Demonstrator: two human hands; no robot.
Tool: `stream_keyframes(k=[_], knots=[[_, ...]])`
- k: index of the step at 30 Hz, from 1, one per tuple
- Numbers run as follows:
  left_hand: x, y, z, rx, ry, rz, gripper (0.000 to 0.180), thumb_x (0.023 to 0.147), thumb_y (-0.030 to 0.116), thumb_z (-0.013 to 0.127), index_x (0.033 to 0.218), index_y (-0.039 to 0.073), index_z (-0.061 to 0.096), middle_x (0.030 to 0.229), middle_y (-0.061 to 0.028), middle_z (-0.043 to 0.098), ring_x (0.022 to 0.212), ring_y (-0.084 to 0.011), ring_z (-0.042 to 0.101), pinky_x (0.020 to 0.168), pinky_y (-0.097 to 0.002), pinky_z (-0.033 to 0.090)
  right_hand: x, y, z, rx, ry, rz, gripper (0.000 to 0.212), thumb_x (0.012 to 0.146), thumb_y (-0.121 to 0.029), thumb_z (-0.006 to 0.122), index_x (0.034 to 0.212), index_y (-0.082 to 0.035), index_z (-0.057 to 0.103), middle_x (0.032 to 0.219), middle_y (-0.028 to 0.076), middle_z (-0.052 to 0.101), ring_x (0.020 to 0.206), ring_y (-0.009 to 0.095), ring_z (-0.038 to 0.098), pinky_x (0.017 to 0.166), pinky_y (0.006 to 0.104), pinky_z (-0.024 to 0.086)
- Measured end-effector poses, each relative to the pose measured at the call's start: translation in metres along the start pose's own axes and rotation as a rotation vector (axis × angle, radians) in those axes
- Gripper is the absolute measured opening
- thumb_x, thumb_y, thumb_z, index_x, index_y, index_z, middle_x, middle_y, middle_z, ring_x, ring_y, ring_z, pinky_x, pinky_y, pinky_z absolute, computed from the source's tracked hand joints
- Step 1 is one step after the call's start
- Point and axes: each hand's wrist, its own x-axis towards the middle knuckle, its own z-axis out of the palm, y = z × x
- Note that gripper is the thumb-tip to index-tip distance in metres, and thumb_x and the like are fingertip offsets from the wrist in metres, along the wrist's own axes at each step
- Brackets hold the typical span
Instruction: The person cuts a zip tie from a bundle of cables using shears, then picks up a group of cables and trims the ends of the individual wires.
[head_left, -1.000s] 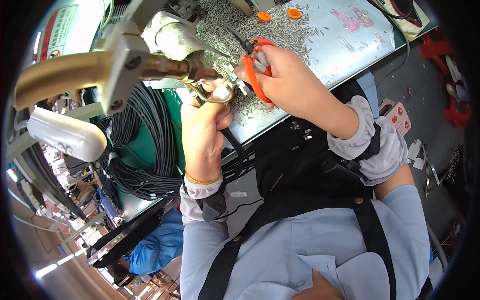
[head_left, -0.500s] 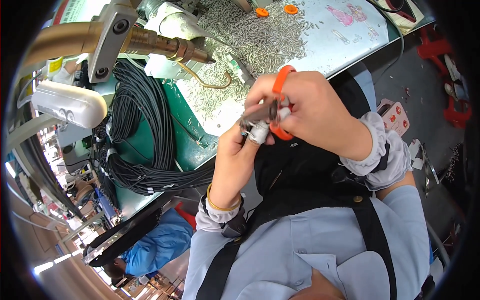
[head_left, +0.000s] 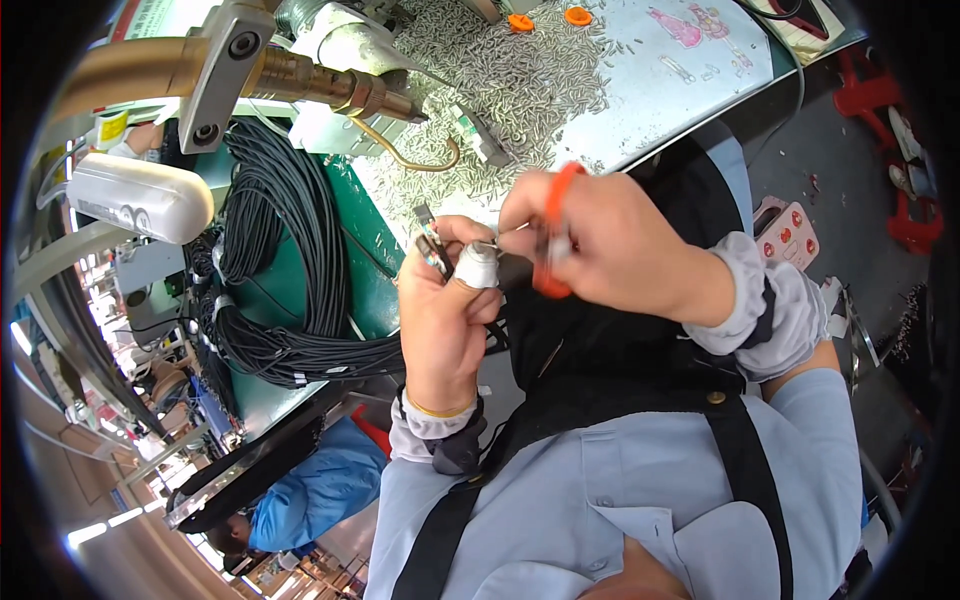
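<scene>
My left hand [head_left: 443, 310] is closed, with white tape [head_left: 477, 266] round its thumb. A dark cable end [head_left: 433, 250] with small coloured bits and a grey tip sticks up from its fingers. To the right, my right hand [head_left: 625, 245] is closed on orange-handled scissors [head_left: 553, 283], smeared by motion. The fingertips of both hands nearly meet, and a thin strand seems to run between them. The scissors' blades are mostly hidden by my right hand.
Loose small metal pins [head_left: 520, 80] cover much of the worktable [head_left: 665, 105]. A coil of black cable [head_left: 310, 230] lies on the green mat [head_left: 375, 300] at left. Above it juts a brass nozzle arm [head_left: 300, 85]. A person in blue [head_left: 320, 485] is at lower left.
My left hand has moved left and turned, uncovering the cable end. My right hand has shifted slightly down, taking the scissors away from the left thumb.
</scene>
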Motion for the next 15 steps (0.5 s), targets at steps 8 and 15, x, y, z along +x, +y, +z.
stream_keyframes(k=[8,15], knots=[[-0.004,0.005,0.004,0.007,-0.02,-0.1,0.027,0.076,-0.005,0.048,0.102,0.002,0.046,0.078,-0.0015,0.049,0.048,-0.0011,0.031,0.039,-0.0154,0.02,0.005,-0.001,-0.01,-0.644,0.193,-0.554,0.016,0.071,-0.017,0.064,0.084,-0.01,0.059,0.079,0.001,0.062,0.062,0.013,0.061,0.044,0.0235,0.039],[-0.005,0.002,0.011,0.109,0.048,0.018,0.031,0.074,-0.006,0.049,0.104,0.001,0.045,0.083,-0.003,0.052,0.048,-0.0013,0.034,0.039,-0.0157,0.022,-0.005,0.002,-0.012,-0.635,0.141,-0.503,0.017,0.07,-0.016,0.061,0.085,-0.007,0.06,0.081,0.003,0.063,0.068,0.014,0.063,0.046,0.0231,0.042]])
